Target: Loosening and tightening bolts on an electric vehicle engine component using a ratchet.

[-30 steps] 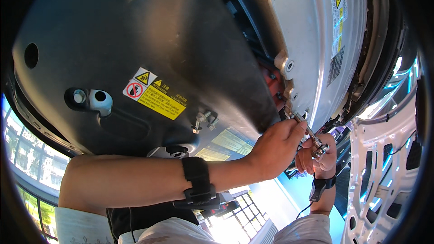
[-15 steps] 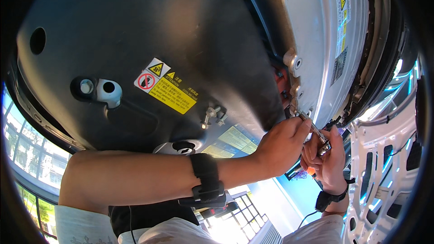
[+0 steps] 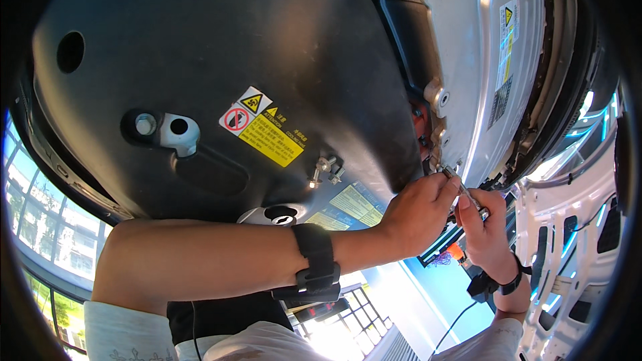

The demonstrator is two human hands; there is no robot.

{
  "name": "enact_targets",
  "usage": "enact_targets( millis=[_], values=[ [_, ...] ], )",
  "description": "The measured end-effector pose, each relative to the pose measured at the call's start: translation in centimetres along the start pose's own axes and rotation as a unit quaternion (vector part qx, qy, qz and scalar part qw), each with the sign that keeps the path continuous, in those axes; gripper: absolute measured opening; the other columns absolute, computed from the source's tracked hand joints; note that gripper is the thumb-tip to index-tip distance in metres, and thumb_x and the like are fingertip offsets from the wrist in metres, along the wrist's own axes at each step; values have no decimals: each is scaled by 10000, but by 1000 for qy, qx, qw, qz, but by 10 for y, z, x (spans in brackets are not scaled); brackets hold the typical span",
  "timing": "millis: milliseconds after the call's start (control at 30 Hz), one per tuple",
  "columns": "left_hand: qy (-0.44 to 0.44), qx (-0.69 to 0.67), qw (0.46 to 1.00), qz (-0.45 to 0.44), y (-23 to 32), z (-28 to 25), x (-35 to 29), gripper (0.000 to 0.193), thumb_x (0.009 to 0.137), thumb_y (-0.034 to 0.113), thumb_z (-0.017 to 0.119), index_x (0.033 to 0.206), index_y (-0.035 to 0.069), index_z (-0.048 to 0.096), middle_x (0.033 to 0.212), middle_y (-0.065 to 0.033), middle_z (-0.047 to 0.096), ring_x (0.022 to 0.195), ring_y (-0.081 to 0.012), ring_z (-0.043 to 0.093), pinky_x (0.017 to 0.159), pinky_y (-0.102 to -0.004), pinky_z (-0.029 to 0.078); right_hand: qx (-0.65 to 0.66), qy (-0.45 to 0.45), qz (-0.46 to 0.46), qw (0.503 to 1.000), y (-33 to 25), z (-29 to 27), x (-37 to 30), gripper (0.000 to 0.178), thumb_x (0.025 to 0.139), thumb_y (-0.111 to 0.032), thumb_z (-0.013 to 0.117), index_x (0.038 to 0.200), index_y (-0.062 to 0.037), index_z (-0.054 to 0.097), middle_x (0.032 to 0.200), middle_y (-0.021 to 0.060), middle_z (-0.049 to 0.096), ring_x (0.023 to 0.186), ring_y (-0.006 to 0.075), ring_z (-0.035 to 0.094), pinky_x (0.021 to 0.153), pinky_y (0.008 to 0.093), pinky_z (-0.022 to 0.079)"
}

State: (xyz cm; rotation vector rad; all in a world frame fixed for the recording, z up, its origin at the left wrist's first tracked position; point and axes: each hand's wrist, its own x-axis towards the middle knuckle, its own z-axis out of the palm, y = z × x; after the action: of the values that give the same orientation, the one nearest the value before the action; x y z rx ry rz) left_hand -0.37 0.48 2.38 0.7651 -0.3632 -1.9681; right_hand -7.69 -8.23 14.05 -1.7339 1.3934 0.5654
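Observation:
A chrome ratchet wrench [image 3: 465, 191] slants across the edge of a silver metal housing [image 3: 468, 60]. My left hand [image 3: 422, 210] is closed around its upper end, thumb and fingers pressed together beside the housing's lower corner. Around the lower end, the fingers of my right hand [image 3: 489, 234] are curled on the handle. Whatever the ratchet's tip meets is hidden by my left fingers. Left of the hands, a few loose bolts [image 3: 324, 170] lie on a large black cover [image 3: 321, 60].
The black cover carries a yellow warning label [image 3: 274, 139] and a recessed bolt [image 3: 145, 124]. An orange-red part [image 3: 420, 120] shows in the gap between cover and housing. To the right stands a white body panel with cutouts [image 3: 568, 247]. Something orange [image 3: 457, 251] shows below my hands.
My right hand has shifted its grip and turned on the ratchet's lower end, while my left hand stays near the housing corner. The view has shifted slightly, moving the cover rightward.

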Motion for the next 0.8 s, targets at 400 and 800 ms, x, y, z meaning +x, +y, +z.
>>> enact_targets(
  millis=[400, 800],
  values=[
    [7, -9, 1000, -1, -1, 3, 1, 284, 977, 169, 415, 1172, 1, 535, 1022, -172, 579, 937, -345, 585, 793, -429, 481, 420, 19, 194, 886, 11, 14, -14, 373, 966, -287, 385, 654, -83, 388, 482, -28, 272, 412, 65, 190, 406, 260, 149],
    [20, -61, 997, -53, 0, 4, 0, 346, 1001, 294, 364, 1018, 13, 564, 982, -222, 613, 947, -412, 563, 824, -476, 439, -189, -57, -141, 970, 2, -23, 16, 253, 885, -121, 525, 662, -11, 572, 499, 97, 533, 423, 209, 564, 439, 305, 405]
  ],
)
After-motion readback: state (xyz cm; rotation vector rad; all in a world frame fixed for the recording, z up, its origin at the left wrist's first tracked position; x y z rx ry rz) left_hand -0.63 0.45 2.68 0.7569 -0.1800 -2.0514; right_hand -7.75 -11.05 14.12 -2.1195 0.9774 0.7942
